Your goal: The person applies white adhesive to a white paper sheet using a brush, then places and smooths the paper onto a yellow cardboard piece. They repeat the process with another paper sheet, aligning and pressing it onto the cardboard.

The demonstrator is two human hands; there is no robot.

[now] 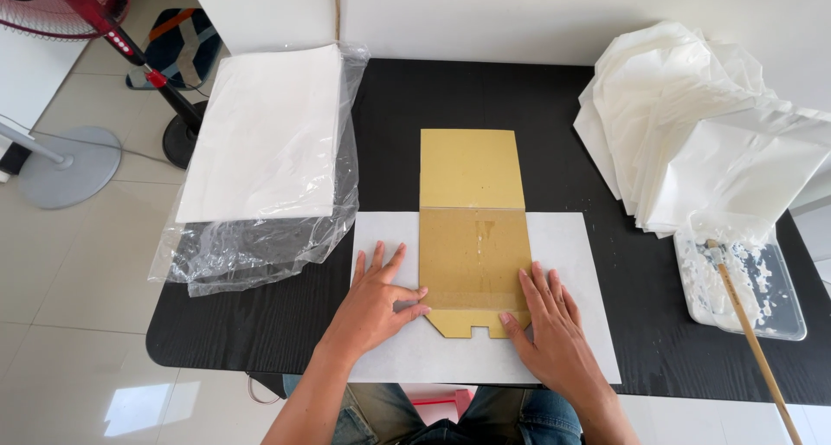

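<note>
1. A white paper sheet [567, 263] lies at the near edge of the black surface [485, 94], with a brown cardboard template [473, 228] on its middle.
2. The left hand [376, 302] presses flat on the template's near left corner, grip released, fingers spread.
3. The right hand [550, 324] lies flat at its near right corner, also released.
4. A glue tray [744, 285] with a brush [753, 337] sits at the right edge, behind it folded white bags [701, 125].

Both my forearms come up from the bottom edge, bare, my left hand [378, 296] lying flat, palm down, fingers spread and thumb pointing right, while my right hand [550, 322] lies flat too, fingers together and angled up to the left, both open, gripping nothing.
</note>
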